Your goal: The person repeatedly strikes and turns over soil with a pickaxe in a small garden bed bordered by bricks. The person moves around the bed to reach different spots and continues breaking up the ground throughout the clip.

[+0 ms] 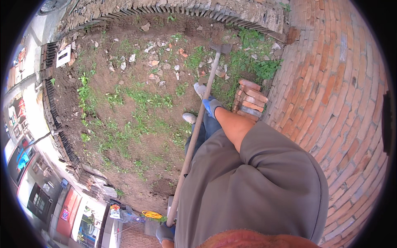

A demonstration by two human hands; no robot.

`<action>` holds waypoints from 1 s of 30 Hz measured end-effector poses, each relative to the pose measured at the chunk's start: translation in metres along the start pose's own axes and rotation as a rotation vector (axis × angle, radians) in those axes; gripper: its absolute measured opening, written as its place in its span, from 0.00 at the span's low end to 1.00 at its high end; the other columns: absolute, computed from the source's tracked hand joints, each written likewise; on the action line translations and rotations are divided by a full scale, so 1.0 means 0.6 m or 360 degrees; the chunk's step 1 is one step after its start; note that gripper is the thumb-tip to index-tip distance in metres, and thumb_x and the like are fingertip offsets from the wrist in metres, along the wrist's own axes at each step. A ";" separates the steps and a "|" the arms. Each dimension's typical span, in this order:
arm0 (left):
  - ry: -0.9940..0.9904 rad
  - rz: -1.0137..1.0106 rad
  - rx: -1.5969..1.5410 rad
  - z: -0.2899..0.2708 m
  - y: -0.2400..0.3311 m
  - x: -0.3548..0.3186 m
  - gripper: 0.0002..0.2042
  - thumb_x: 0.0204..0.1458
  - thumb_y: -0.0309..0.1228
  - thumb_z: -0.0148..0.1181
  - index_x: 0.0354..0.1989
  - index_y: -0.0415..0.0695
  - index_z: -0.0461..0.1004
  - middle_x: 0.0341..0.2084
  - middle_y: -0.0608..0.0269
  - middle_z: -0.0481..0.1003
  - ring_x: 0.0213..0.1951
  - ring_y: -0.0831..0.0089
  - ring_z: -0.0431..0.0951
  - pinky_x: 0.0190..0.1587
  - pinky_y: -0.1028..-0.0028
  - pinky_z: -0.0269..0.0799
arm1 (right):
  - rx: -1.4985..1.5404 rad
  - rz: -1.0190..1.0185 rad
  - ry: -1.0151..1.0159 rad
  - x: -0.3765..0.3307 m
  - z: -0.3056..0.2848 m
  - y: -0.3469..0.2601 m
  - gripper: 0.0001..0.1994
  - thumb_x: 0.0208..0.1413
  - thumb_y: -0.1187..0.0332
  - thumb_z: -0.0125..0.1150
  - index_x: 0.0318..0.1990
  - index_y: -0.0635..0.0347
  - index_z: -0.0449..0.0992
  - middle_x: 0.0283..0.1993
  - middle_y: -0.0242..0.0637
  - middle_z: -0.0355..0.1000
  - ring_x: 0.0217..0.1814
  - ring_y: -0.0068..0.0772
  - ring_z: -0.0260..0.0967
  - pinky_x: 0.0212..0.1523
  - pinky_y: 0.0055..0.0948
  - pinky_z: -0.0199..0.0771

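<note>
A long-handled hoe [191, 153] slants across the view, its wooden shaft passing in front of my legs. Its metal blade [222, 48] rests on the soil at the far end, among grass and rubble. My right hand [212, 106], in a blue and grey glove, is closed round the shaft partway along, above my shoes. Down at the lower edge, my left hand [165, 232], also gloved, is closed round the butt end of the shaft. Part of its fingers is cut off from clear sight. Both my shoes [189, 118] stand on the dirt beside the shaft.
A small brick stack [250, 100] stands close to my right arm, beside a brick-paved surface [331, 82]. Broken tile pieces [153, 63] and weeds [144, 101] dot the soil. Stacked tiles [178, 9] edge the plot. A yellow coil [151, 214] lies near my left hand.
</note>
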State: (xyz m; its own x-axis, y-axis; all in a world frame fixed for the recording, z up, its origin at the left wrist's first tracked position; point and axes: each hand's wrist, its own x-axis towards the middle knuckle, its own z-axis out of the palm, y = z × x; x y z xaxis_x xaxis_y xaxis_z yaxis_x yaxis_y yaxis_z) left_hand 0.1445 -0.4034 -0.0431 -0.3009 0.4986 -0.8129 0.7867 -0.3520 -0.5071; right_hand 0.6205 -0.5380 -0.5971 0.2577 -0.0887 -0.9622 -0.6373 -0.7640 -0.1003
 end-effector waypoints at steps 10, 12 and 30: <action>-0.0472 -0.0227 -0.0054 -0.035 0.009 0.018 0.32 0.45 0.45 0.74 0.61 0.48 0.76 0.48 0.47 0.82 0.52 0.52 0.83 0.56 0.57 0.76 | 0.1443 0.0497 -0.0491 0.049 0.063 0.007 0.17 0.61 0.52 0.70 0.37 0.52 0.71 0.31 0.38 0.71 0.32 0.44 0.74 0.36 0.54 0.80; -0.0587 -0.0201 -0.0132 -0.002 -0.013 0.045 0.37 0.45 0.46 0.75 0.66 0.48 0.73 0.52 0.46 0.82 0.56 0.53 0.82 0.60 0.58 0.74 | 0.1492 0.0333 -0.0621 0.071 0.085 0.029 0.11 0.64 0.60 0.65 0.34 0.51 0.68 0.25 0.33 0.67 0.25 0.39 0.69 0.30 0.50 0.74; -0.0548 0.0181 -0.0573 0.734 -0.361 0.125 0.29 0.51 0.46 0.63 0.65 0.60 0.73 0.49 0.47 0.82 0.53 0.49 0.82 0.53 0.54 0.78 | 0.0820 0.0099 -0.0480 -0.169 0.319 0.310 0.07 0.62 0.65 0.59 0.32 0.50 0.69 0.24 0.34 0.65 0.25 0.41 0.66 0.33 0.51 0.74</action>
State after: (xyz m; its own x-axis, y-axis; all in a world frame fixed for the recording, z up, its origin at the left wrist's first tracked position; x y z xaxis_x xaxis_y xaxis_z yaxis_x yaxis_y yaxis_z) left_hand -0.2861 -0.6388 -0.1202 -0.3150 0.1615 -0.9353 0.9424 -0.0634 -0.3283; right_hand 0.3370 -0.5490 -0.5666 0.0391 0.1199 -0.9920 -0.9341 -0.3482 -0.0789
